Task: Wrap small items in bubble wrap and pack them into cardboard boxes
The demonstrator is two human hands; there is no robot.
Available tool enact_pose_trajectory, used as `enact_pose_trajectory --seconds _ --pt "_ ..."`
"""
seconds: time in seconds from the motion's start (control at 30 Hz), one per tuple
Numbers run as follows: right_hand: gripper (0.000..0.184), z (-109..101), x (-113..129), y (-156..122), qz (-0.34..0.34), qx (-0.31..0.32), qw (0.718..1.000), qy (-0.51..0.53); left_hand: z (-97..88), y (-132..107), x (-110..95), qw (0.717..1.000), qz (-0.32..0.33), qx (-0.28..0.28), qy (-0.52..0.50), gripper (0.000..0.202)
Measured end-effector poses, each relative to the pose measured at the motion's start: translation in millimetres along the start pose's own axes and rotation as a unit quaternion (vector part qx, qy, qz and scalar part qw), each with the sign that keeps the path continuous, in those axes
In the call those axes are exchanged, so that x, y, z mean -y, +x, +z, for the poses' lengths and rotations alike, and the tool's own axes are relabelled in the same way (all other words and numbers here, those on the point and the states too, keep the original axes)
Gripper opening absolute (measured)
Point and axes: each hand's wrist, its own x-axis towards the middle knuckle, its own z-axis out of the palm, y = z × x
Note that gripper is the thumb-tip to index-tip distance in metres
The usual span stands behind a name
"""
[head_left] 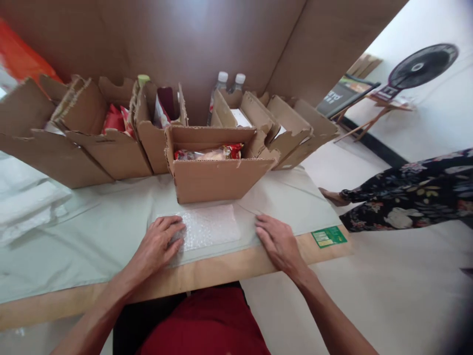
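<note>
A flat piece of bubble wrap (pixel 210 227) lies on the pale green cloth (pixel 99 241) in front of me. My left hand (pixel 160 241) rests on its left end, fingers stretched and slightly apart, gripping nothing. To the right of the wrap, my right hand (pixel 277 241) lies on the cloth with its fingers extended, apart from the wrap and holding nothing. Just behind the bubble wrap stands an open cardboard box (pixel 218 180), and red and clear packets (pixel 210 154) show inside it.
A row of cut-open cardboard boxes (pixel 92 158) lines the back, with two capped bottles (pixel 238 81) behind. White bubble wrap sheets (pixel 29 202) are stacked at left. A green card (pixel 328 236) lies at the table's right edge. Another person's patterned trousers (pixel 410 197) and a fan (pixel 421 64) are at right.
</note>
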Motion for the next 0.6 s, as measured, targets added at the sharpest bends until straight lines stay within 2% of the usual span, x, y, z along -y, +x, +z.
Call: enact_pose_trajectory --seconds 0.07,0.17,0.27,0.33,0.47,0.53,0.6 --pt "0.032 -4.9 -1.1 7.6 0.023 -0.022 0.999 0.005 -2.4 0.5 1.7 0.999 -0.016 -0.032 0.018 0.027" --pt "0.028 5.7 26.1 37.9 -0.010 0.028 0.999 0.018 -5.9 -0.2 9.1 0.986 -0.086 -0.090 0.109 0.037" --pt "0.033 24.1 54.9 68.8 0.013 0.076 0.997 0.018 -4.6 -2.5 17.8 0.970 -0.143 -0.081 0.178 0.050" --pt "0.029 32.1 63.3 78.7 0.034 0.075 0.996 0.024 -1.1 -3.0 19.6 0.969 -0.160 -0.067 0.175 0.048" --pt "0.005 30.8 62.5 66.7 0.036 0.066 0.996 0.054 -1.9 -3.6 9.0 0.975 -0.175 -0.083 0.107 0.027" --pt "0.006 25.7 64.3 48.5 0.056 0.066 0.988 0.125 -13.4 -5.1 1.2 0.976 -0.196 -0.081 0.053 0.019" --pt "0.021 22.0 73.5 26.9 0.091 0.074 0.959 0.259 -31.9 -4.0 -3.7 0.972 -0.225 -0.069 0.005 0.017"
